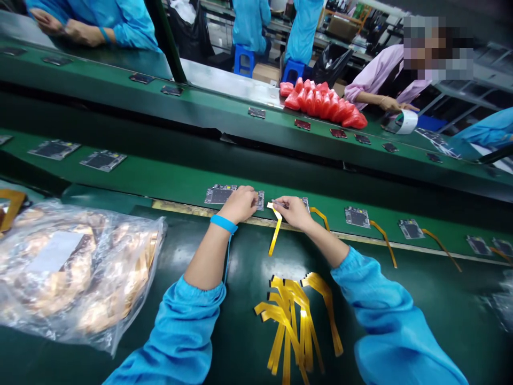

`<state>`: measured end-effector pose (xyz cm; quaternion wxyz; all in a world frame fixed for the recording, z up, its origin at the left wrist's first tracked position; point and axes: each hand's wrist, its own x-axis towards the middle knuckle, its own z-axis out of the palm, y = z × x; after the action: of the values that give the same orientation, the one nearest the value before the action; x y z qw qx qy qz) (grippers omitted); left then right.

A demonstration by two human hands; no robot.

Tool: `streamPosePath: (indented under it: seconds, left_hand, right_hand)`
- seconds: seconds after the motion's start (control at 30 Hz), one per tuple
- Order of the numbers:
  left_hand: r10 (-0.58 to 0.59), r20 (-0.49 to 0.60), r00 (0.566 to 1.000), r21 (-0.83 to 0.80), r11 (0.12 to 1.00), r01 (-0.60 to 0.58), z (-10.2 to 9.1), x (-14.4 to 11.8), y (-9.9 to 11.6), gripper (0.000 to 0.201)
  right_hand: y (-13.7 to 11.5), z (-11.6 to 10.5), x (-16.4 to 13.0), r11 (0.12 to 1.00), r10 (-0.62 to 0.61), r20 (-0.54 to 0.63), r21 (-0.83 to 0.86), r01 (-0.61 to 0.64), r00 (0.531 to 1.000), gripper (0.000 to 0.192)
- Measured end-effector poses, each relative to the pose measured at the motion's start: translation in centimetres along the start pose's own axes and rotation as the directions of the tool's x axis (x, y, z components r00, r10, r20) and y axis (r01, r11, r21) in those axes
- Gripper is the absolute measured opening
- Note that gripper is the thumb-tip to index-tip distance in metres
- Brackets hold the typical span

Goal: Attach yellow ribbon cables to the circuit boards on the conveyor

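Hands meet at the near edge of a green belt. The left hand, with a blue strap on its wrist, lies curled over a small circuit board, fingertips pressed down on its right end. The right hand pinches the top end of a yellow ribbon strip between thumb and fingers, just beside the left fingertips; the rest of the strip hangs down over the belt's edge onto the dark surface. Whether the strip's end already touches the board cannot be told.

Near the person's sleeves, a loose pile of yellow strips lies on the surface between the two forearms. To the left sits a clear plastic bag full of more strips. Further right along the belt lie boards with strips attached, one after another. On the far belt rests a heap of red packets, and beside it a co-worker in a lilac sleeve rests a hand near a white roll.
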<state>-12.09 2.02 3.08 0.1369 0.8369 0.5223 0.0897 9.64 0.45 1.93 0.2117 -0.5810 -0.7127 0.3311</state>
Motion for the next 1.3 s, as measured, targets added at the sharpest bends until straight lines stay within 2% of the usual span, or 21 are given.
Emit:
streamPosePath:
  seconds: [0.27,0.7,1.0,1.3]
  left_hand:
    - [0.042,0.043,0.998,-0.032,0.999,-0.04,0.1,-0.2,0.4,0.021]
    - [0.122,0.046,0.991,-0.067,0.991,-0.119,0.7,0.1,0.9,0.018]
    - [0.136,0.049,0.989,-0.075,0.988,-0.132,0.9,0.2,1.5,0.021]
    - [0.185,0.04,0.982,-0.088,0.98,-0.181,1.4,0.3,2.1,0.022]
  right_hand:
    - [-0.1,0.2,1.7,0.973,0.08,-0.026,-0.213,-0.084,0.996,0.022]
    - [1.7,-0.8,1.2,0.982,0.066,-0.037,-0.175,-0.072,0.997,0.025]
    - [2.6,-1.4,0.9,0.973,0.064,-0.038,-0.219,-0.071,0.997,0.025]
    - [3.3,-2.4,0.6,0.979,0.038,0.019,-0.203,-0.034,0.999,0.024]
